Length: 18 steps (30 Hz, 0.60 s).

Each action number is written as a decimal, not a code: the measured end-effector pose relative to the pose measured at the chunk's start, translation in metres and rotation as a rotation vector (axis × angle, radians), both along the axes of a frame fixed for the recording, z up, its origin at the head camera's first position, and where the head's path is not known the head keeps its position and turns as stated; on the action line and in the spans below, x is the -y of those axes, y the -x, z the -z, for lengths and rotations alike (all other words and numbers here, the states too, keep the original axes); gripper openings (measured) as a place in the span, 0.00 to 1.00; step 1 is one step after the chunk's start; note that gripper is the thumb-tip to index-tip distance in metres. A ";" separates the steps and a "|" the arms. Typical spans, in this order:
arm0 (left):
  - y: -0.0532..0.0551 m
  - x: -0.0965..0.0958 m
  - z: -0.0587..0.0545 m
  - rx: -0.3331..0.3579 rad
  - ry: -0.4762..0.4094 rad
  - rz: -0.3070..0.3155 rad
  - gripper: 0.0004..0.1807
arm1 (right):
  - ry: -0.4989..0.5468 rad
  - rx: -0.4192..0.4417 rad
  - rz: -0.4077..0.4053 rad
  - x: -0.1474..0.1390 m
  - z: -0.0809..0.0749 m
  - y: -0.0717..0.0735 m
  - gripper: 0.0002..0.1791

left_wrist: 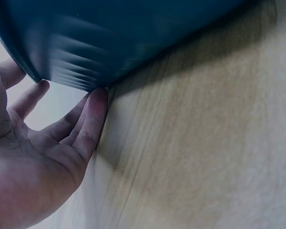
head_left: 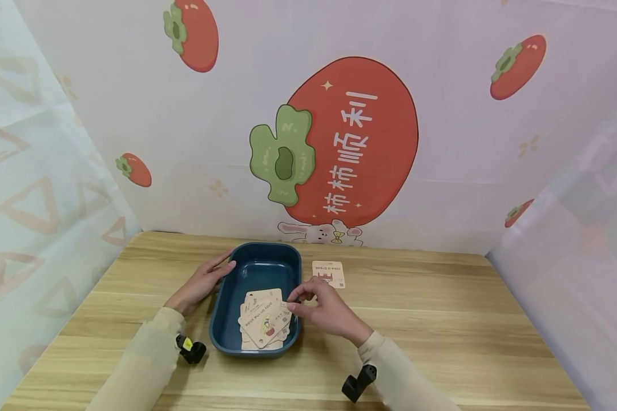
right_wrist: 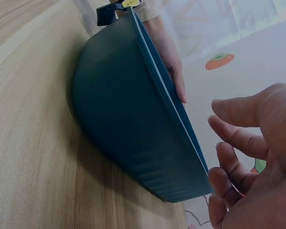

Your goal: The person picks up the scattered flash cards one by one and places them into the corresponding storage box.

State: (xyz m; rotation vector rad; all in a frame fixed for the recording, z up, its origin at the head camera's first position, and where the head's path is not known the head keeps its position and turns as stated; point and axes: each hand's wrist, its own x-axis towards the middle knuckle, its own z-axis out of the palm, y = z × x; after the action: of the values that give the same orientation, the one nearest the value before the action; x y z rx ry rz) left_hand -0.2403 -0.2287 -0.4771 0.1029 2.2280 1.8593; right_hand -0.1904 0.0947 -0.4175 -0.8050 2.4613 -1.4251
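Observation:
A dark blue rectangular tray (head_left: 259, 353) stands on the table, with several pale picture cards (head_left: 269, 319) piled loosely in its near end. The top card reads "play on the slide". My left hand (head_left: 204, 284) holds the tray's left side, thumb over the rim and fingertips against the outer wall; the left wrist view shows these fingers (left_wrist: 93, 112) low on the wall. Over the right rim hovers my right hand (head_left: 325, 308), close to the cards. Its thumb and fingers are loosely bent in the right wrist view, with nothing visible between them.
A single card (head_left: 330, 268) printed "take a break" lies on the wooden table (head_left: 421, 319), just right of the tray's far half. Behind the table hangs a pale backdrop (head_left: 452, 171) with red persimmon pictures.

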 end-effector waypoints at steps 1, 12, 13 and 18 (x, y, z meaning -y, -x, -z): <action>0.000 0.000 0.000 0.000 0.001 0.000 0.38 | -0.002 0.000 0.001 0.000 0.000 0.000 0.06; 0.000 0.000 0.000 0.008 -0.007 0.004 0.38 | -0.026 -0.042 0.032 -0.013 -0.002 0.003 0.04; 0.001 0.000 0.001 0.008 -0.008 0.005 0.38 | -0.026 -0.035 0.041 -0.014 -0.003 0.003 0.04; 0.001 0.000 0.000 0.008 -0.004 0.001 0.38 | -0.035 -0.006 0.092 -0.023 -0.005 0.004 0.06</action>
State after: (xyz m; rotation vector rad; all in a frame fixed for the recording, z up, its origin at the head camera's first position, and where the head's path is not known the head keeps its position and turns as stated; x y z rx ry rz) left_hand -0.2410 -0.2285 -0.4771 0.0967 2.2190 1.8605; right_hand -0.1943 0.1177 -0.4121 -0.6982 2.5505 -1.4073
